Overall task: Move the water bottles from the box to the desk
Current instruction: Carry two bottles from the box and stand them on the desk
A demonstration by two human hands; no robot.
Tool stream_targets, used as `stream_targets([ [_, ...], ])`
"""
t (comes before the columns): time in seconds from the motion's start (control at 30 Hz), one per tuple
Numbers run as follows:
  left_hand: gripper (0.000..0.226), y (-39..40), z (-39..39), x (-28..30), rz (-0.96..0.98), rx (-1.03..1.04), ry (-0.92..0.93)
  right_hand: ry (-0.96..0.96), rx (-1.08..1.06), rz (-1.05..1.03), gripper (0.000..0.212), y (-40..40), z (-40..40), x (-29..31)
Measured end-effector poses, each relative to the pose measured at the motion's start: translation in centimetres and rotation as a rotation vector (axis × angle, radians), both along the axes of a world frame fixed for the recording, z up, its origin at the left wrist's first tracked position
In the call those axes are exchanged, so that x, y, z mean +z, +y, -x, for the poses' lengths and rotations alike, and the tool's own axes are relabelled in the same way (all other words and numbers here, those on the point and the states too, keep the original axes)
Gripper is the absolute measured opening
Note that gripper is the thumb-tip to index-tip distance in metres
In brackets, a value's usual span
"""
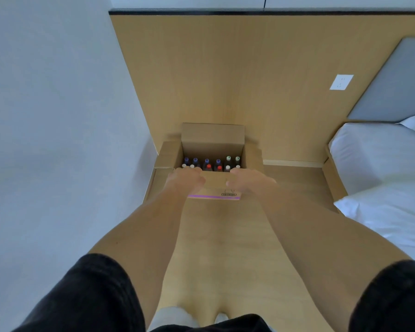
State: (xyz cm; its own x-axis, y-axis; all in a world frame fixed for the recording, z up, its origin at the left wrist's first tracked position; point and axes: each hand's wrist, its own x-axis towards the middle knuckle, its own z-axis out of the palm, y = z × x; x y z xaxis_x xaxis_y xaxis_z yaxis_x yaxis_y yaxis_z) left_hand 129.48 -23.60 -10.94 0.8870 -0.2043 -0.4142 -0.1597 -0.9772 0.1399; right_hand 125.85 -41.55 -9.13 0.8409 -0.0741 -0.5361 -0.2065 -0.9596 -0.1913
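An open cardboard box (212, 140) stands on the wooden floor in the corner, against the wood wall panel. Several water bottles (211, 163) stand upright inside, showing purple, red, white and green caps. Both my arms reach forward to the box's near side. My left hand (186, 179) is at the near rim's left end and my right hand (249, 180) at its right end, fingers curled over the folded-down front flap (216, 185). Neither hand touches a bottle. No desk is in view.
A white wall (58, 116) runs along the left. A bed with white bedding (381, 164) and a grey headboard stands at the right. A wall socket (341, 81) sits on the wood panel. Bare wooden floor (225, 236) lies between me and the box.
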Motion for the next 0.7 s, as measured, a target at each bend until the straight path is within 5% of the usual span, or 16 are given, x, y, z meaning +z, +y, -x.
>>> stream_targets([
  [0.7,0.05,-4.1,-33.0,-6.2,0.064,-0.191,0.095,0.038,-0.199,-0.032,0.059,-2.9,-28.2,-3.7],
])
